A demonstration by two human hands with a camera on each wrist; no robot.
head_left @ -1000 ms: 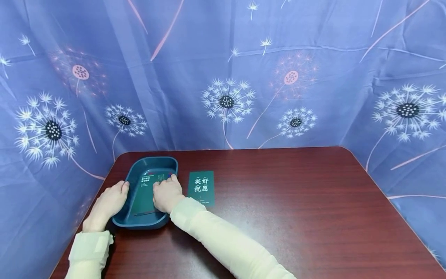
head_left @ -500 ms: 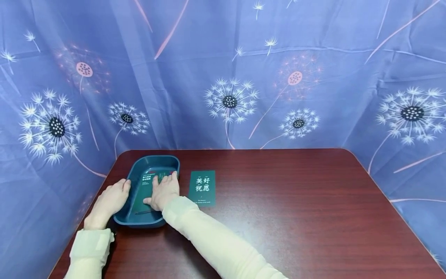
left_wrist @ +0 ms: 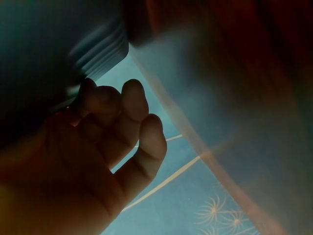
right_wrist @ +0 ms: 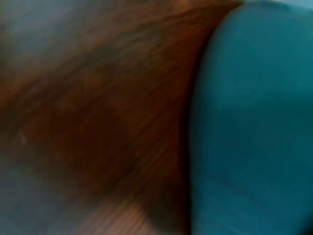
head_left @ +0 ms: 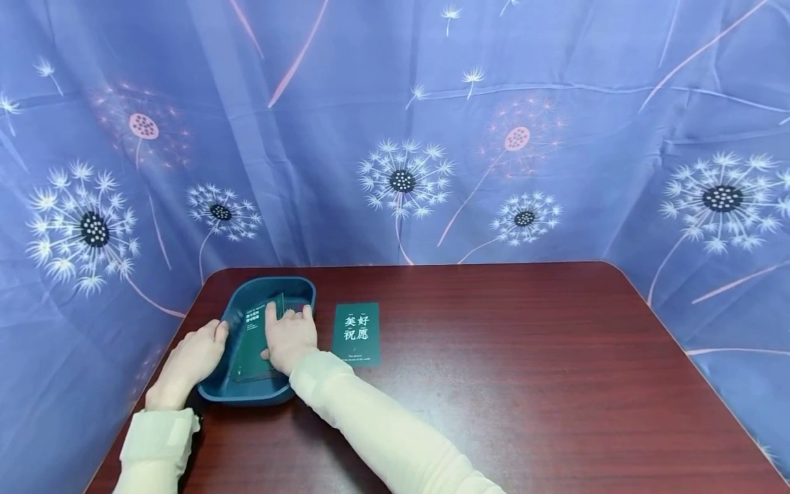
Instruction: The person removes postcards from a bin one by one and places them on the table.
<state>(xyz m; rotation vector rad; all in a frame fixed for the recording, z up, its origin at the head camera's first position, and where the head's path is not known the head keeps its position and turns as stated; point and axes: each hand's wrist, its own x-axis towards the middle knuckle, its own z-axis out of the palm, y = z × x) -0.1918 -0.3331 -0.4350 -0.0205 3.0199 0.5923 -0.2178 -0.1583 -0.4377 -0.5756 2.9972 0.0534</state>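
A dark blue tray [head_left: 247,393] with rounded corners sits at the left of the table in the head view. My left hand [head_left: 196,357] grips its left rim; the left wrist view shows the hand [left_wrist: 112,142] with bent fingers at the tray's dark side. Inside the tray lies a green card [head_left: 249,357] with white lettering, slightly slanted. My right hand [head_left: 291,339] is over the card's right part, fingers extended and spread, seeming to touch it. What lies beneath that palm is hidden. The right wrist view catches only the blurred tray wall [right_wrist: 254,122].
Another green card [head_left: 356,333] with large white characters lies on the table just right of the tray. A small reddish-purple patch [head_left: 298,309] shows in the tray beyond my right fingers. The brown table [head_left: 524,370] reaches back to a blue dandelion-print curtain [head_left: 333,171].
My right hand has gone from curled fingers to spread ones and shifted slightly left. The card in the tray has turned a little, and its upper right corner now shows. My left hand stays put.
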